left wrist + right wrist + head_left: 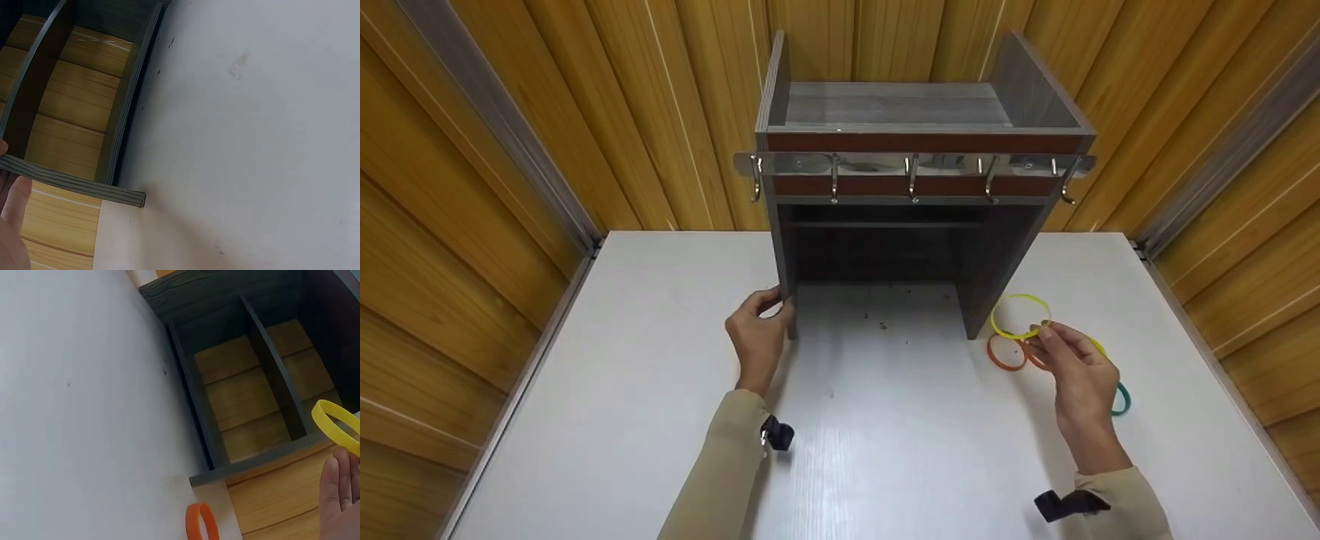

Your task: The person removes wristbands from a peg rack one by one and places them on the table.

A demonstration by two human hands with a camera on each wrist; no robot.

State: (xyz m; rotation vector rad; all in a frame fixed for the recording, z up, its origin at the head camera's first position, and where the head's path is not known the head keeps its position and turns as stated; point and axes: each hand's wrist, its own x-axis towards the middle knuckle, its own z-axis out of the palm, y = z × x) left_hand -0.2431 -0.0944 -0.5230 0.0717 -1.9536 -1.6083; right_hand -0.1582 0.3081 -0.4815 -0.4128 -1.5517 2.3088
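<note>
A yellow wristband [997,325] is pinched between the thumb and fingers of my right hand [1081,375], held up beside the right panel of a grey wooden shelf unit [1005,262]. In the right wrist view the yellow wristband [326,423] rises above my fingertips. My left hand [757,337] grips the front edge of the unit's left side panel, with fingertips on both sides in the left wrist view. A metal hook rail [870,163] with several hooks runs across the unit's front; nothing hangs on it.
Beneath my right hand, orange wristbands [994,358] lie on the white table [885,450]. A teal wristband [1125,401] and another yellow one [1098,346] show partly behind that hand. Wood-patterned walls [697,112] enclose the back and sides.
</note>
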